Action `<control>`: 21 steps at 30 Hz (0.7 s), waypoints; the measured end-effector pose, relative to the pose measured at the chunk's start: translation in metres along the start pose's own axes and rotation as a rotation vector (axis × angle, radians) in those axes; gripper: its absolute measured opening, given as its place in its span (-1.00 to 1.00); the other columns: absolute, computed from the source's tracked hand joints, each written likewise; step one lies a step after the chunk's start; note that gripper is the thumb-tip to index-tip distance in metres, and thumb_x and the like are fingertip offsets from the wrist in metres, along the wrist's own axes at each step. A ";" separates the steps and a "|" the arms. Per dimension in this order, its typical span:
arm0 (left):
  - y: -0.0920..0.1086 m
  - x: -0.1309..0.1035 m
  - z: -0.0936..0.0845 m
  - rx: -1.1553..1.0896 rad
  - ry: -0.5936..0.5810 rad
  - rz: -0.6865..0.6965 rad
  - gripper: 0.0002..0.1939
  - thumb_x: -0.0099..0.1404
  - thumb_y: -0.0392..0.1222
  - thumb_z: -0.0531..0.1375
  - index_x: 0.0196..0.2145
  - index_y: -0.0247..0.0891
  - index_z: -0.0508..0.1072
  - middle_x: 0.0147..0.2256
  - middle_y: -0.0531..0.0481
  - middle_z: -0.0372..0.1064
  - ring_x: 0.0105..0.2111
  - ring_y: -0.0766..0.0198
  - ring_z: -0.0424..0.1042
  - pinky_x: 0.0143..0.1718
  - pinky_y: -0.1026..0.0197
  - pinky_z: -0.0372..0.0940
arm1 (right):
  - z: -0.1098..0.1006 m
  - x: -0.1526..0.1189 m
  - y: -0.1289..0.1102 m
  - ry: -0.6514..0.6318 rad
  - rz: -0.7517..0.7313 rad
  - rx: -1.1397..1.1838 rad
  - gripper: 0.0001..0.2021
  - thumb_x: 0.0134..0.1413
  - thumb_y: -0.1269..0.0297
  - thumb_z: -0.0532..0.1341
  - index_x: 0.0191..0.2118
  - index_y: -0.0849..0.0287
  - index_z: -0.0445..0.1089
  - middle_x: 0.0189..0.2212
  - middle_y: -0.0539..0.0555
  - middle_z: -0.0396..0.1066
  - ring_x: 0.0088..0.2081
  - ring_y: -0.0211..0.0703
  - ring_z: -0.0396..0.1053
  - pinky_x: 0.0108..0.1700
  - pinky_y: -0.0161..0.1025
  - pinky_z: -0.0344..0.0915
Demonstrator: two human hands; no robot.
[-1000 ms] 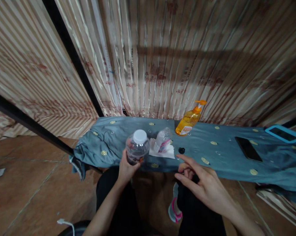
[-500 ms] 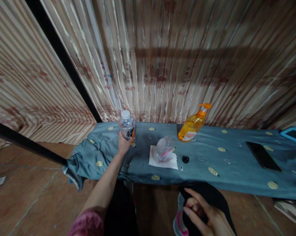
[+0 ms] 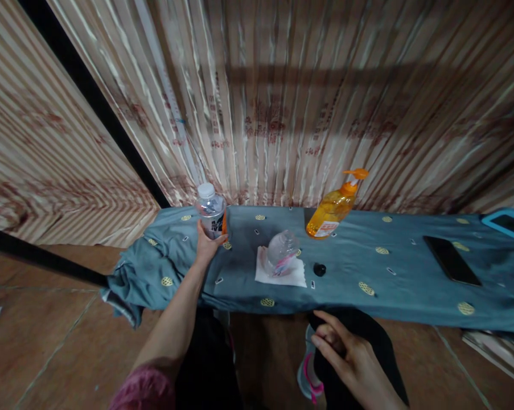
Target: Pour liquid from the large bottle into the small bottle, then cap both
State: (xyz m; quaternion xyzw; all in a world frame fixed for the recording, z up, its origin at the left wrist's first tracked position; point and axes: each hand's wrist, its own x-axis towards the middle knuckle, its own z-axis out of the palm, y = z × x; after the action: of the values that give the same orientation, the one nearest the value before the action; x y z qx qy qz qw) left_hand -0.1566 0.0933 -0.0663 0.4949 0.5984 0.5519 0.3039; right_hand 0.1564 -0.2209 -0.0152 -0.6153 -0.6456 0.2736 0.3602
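Outstretched, left hand [image 3: 206, 246] around upright capped bottle [image 3: 211, 210] on cloth [image 3: 350, 267].

The water bottle [image 3: 212, 210] is clear, shiny plastic with a matt white cap, and the second bottle [image 3: 281, 252] is the same see-through plastic, lying on a soft matt paper napkin [image 3: 282, 274]. The soap bottle [image 3: 333, 208] is glossy translucent orange plastic. The desk [image 3: 410, 279] is covered in a blue-grey cloth, matt and wrinkly with woven gold dots. The curtain [image 3: 282, 102] behind has a satiny sheen, all pleated. The phone [image 3: 452, 259] is smooth black glass, and the floor [image 3: 47, 341] is smooth brownish tile.
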 end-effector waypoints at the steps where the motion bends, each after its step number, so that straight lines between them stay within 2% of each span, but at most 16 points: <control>1: -0.001 -0.001 -0.001 -0.018 0.005 -0.037 0.07 -0.12 -0.38 0.55 0.30 -0.16 0.19 0.24 -0.27 0.46 0.30 -0.10 0.46 0.38 -0.19 0.32 | 0.001 0.000 0.002 -0.002 0.013 -0.001 -0.51 0.45 -0.17 0.16 0.18 0.12 0.39 -0.41 -0.11 0.54 -0.43 -0.34 0.55 -0.28 -0.46 0.48; 5: -0.006 -0.007 -0.013 -0.018 0.036 -0.096 0.23 -0.13 -0.34 0.57 0.41 -0.14 0.08 0.39 -0.35 0.28 0.46 -0.17 0.25 0.49 -0.22 0.15 | 0.003 0.001 0.019 0.001 0.066 -0.020 -0.43 0.46 -0.24 0.12 0.19 0.17 0.41 -0.32 -0.01 0.59 -0.34 -0.25 0.60 -0.22 -0.28 0.56; 8: -0.005 -0.016 -0.030 -0.018 0.100 -0.063 0.15 0.01 -0.23 0.53 0.43 -0.19 0.05 0.42 -0.41 0.21 0.47 -0.15 0.22 0.52 -0.18 0.09 | -0.004 0.014 0.043 0.041 0.114 -0.072 -0.47 0.46 -0.17 0.19 0.21 0.18 0.42 -0.12 0.09 0.59 -0.26 -0.21 0.58 -0.14 -0.14 0.58; 11: 0.004 -0.039 -0.048 -0.041 0.178 0.029 0.06 0.11 -0.09 0.50 0.42 -0.12 0.06 0.41 -0.34 0.23 0.47 -0.12 0.22 0.50 -0.20 0.12 | -0.019 0.045 0.068 0.128 0.155 -0.199 -0.54 0.43 -0.04 0.27 0.24 0.17 0.40 0.01 0.12 0.53 -0.13 -0.14 0.55 0.03 0.01 0.55; 14: 0.021 -0.078 -0.054 -0.037 0.183 0.220 -0.06 0.22 0.04 0.44 0.42 -0.10 0.11 0.39 -0.31 0.25 0.46 -0.13 0.23 0.48 -0.21 0.16 | -0.031 0.085 0.082 0.134 0.161 -0.343 -0.53 0.40 0.03 0.31 0.28 0.14 0.38 0.18 0.18 0.44 0.09 -0.01 0.50 0.15 0.11 0.50; 17: 0.042 -0.120 -0.036 -0.018 0.020 0.323 -0.14 0.31 0.06 0.41 0.42 -0.10 0.15 0.37 -0.28 0.29 0.43 -0.11 0.28 0.45 -0.20 0.24 | -0.032 0.116 0.084 0.054 0.177 -0.448 -0.49 0.38 0.05 0.33 0.32 0.12 0.35 0.27 0.20 0.37 0.16 0.05 0.46 0.17 0.14 0.49; 19: 0.054 -0.140 -0.011 -0.004 -0.172 0.346 -0.07 0.25 0.04 0.46 0.43 -0.12 0.15 0.39 -0.30 0.29 0.43 -0.14 0.29 0.44 -0.22 0.25 | -0.028 0.128 0.084 -0.012 0.195 -0.495 -0.50 0.38 0.05 0.33 0.31 0.12 0.36 0.24 0.19 0.40 0.13 0.02 0.48 0.15 0.12 0.50; 21: 0.063 -0.150 0.018 -0.005 -0.357 0.353 0.05 0.13 -0.03 0.54 0.44 -0.13 0.14 0.43 -0.32 0.24 0.45 -0.20 0.26 0.46 -0.28 0.21 | -0.023 0.133 0.083 -0.069 0.206 -0.520 -0.54 0.39 0.05 0.33 0.26 0.14 0.39 0.18 0.17 0.44 0.08 -0.01 0.50 0.12 0.09 0.51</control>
State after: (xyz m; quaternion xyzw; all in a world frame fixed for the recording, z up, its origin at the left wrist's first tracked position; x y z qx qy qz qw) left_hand -0.0753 -0.0455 -0.0366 0.6805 0.4382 0.5018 0.3052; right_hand 0.2268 -0.0831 -0.0508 -0.7398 -0.6401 0.1546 0.1383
